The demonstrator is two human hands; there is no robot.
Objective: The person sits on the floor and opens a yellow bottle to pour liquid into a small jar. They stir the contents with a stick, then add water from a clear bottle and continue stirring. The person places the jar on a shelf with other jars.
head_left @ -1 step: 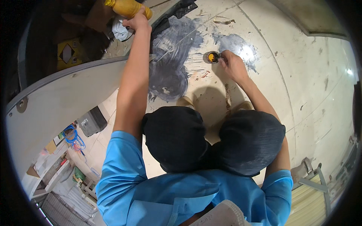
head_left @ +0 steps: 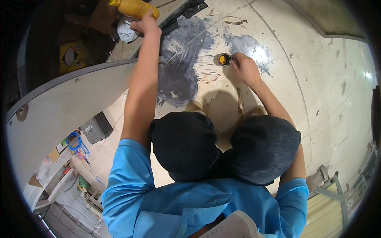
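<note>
At the upper left, my left hand [head_left: 146, 25] is closed around a yellow plastic bottle [head_left: 133, 8], which lies nearly level with its narrow end to the left. A crumpled white cloth [head_left: 126, 31] is just below the bottle. On the floor stands a small round dark-rimmed pot [head_left: 224, 59] with yellow-orange stuff inside. My right hand [head_left: 245, 68] is at the pot's right side, fingertips pinched together by the rim. Something small and dark shows at those fingertips, too small to name. Grey smears [head_left: 176, 75] cover the floor left of the pot.
A pale curved panel [head_left: 71, 95] runs along the left, near a dark opening with a yellow box [head_left: 73, 56]. Behind it are a dark grey case [head_left: 96, 127] and coiled blue hose [head_left: 78, 144]. A brownish strip [head_left: 235, 22] lies beyond the pot. My dark-clothed knees [head_left: 184, 146] are close below.
My left hand and the yellow bottle have shifted very slightly. The right hand's fingers have moved a little at the pot, which stays in place.
</note>
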